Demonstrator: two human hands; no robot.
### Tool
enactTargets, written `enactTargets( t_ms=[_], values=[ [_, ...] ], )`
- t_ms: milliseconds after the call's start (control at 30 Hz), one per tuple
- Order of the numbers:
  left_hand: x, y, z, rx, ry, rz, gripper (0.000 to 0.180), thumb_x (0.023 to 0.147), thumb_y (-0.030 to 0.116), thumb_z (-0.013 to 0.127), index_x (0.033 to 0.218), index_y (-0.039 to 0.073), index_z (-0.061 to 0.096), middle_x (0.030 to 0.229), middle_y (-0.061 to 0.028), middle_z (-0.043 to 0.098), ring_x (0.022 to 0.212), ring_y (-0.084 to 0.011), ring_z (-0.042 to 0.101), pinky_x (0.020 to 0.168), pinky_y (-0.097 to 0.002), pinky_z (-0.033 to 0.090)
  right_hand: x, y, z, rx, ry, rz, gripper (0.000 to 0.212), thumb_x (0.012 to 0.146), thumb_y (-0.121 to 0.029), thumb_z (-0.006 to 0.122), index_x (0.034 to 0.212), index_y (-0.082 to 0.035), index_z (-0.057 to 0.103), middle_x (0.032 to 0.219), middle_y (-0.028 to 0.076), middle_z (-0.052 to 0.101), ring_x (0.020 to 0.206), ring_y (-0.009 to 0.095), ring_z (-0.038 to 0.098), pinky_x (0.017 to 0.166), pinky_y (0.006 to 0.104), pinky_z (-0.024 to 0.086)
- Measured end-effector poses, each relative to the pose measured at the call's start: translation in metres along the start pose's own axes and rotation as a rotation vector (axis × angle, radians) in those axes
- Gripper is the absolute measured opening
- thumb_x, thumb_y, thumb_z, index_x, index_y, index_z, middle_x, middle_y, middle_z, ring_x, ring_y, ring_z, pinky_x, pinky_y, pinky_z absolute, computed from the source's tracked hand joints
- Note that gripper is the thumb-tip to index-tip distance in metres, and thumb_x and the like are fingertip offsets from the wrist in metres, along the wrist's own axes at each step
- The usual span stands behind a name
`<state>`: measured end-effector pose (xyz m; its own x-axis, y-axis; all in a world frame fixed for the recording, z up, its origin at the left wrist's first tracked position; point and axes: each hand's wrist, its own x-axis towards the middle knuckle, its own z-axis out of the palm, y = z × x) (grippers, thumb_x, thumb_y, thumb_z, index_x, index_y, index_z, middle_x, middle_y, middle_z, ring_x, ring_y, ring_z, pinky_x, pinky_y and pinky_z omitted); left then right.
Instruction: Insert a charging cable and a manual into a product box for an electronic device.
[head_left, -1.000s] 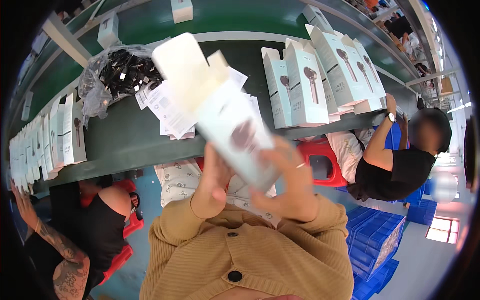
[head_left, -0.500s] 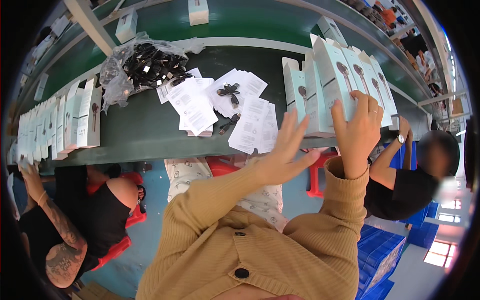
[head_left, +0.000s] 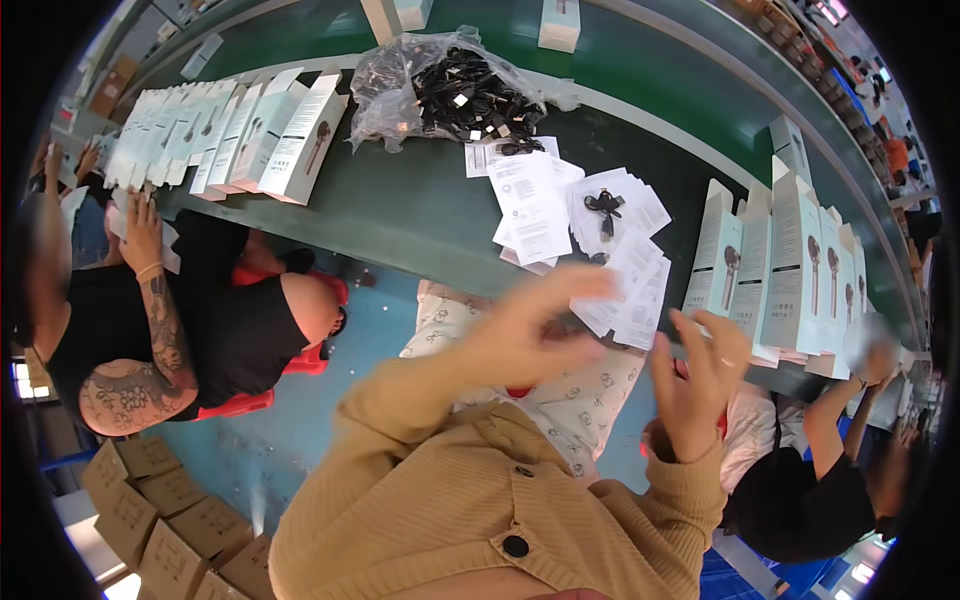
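My left hand (head_left: 535, 325), blurred by motion, is over the table's front edge by the printed leaflets (head_left: 640, 295). Its thumb and fingers look apart, and I see nothing held. My right hand (head_left: 700, 380) is raised in front of the right-hand row of light-green and white boxes (head_left: 795, 275), fingers spread and slightly bent, holding nothing. These tall boxes stand upright with top flaps raised. A bundled black cable (head_left: 604, 206) lies on one fan of leaflets; another pile of leaflets (head_left: 530, 205) is just left of it. Part of the leaflets is hidden behind my left hand.
A clear plastic bag (head_left: 385, 90) full of black cables (head_left: 475, 95) lies farther back. More boxes (head_left: 300, 145) line the table's left side. People sit on both sides; one person's hand (head_left: 140, 235) works at left. Brown cartons (head_left: 195, 520) are stacked on the floor at lower left.
The view has turned left, so the table's contents sit farther right. My right hand has come away from the boxes toward me. My left hand has moved back, nearer the leaflets.
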<state>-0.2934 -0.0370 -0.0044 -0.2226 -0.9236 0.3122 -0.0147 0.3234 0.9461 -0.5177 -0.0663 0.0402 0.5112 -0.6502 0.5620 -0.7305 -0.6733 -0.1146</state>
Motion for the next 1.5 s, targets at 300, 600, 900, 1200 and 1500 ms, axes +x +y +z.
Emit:
enactTargets(
  t_ms=[300, 600, 900, 1200, 1500],
  values=[
    [-0.037, -0.046, -0.296, 1.767, 0.692, -0.2, 0.063, 0.081, 0.04, 0.066, 0.125, -0.001, 0.048, 0.116, -0.0268, 0.056, 0.11, -0.0385, 0.053, 0.092, -0.0444, 0.043, -0.012, 0.004, 0.076, 0.173, -0.385, 0.023, 0.049, 0.062, -0.02, 0.079, 0.103, 0.0, 0.062, 0.105, 0.016, 0.058, 0.097, 0.034, 0.055, 0.08, 0.0402, 0.044],
    [-0.067, -0.049, -0.304, 1.489, 0.695, -0.36, 0.07, 0.081, 0.036, 0.068, 0.13, -0.005, 0.04, 0.117, -0.0263, 0.055, 0.105, -0.0376, 0.056, 0.09, -0.0425, 0.045, -0.004, 0.026, 0.063, 0.392, -0.469, 0.041, 0.048, 0.062, -0.022, 0.079, 0.101, 0.001, 0.063, 0.099, 0.016, 0.058, 0.093, 0.033, 0.055, 0.08, 0.0387, 0.047],
    [-0.139, 0.016, -0.141, 0.089, 0.694, -0.203, 0.07, 0.076, 0.025, 0.077, 0.128, -0.003, 0.04, 0.116, -0.011, 0.056, 0.105, -0.0177, 0.056, 0.092, -0.0322, 0.044, -0.004, 0.03, 0.073, 0.364, -0.441, -0.011, 0.038, 0.068, -0.013, 0.074, 0.102, 0.0, 0.062, 0.105, 0.016, 0.058, 0.097, 0.033, 0.056, 0.081, 0.0379, 0.048],
    [-0.115, -0.017, -0.04, -0.274, 0.267, -0.321, 0.087, 0.067, 0.011, 0.082, 0.134, 0.009, 0.027, 0.121, -0.0092, 0.054, 0.115, -0.021, 0.051, 0.099, -0.0378, 0.038, 0.002, 0.038, 0.071, 0.334, -0.373, 0.054, 0.015, 0.079, -0.011, 0.065, 0.091, -0.003, 0.065, 0.086, 0.013, 0.064, 0.082, 0.03, 0.061, 0.073, 0.0377, 0.05],
    [-0.101, -0.028, -0.026, -0.241, 0.095, -0.472, 0.09, 0.063, 0.011, 0.084, 0.132, 0.009, 0.025, 0.117, -0.012, 0.057, 0.112, -0.0214, 0.053, 0.097, -0.0366, 0.04, 0.0, 0.034, 0.064, 0.397, -0.529, -0.002, 0.024, 0.075, -0.015, 0.071, 0.096, -0.005, 0.065, 0.095, 0.012, 0.062, 0.088, 0.028, 0.061, 0.073, 0.0352, 0.05]
  ],
)
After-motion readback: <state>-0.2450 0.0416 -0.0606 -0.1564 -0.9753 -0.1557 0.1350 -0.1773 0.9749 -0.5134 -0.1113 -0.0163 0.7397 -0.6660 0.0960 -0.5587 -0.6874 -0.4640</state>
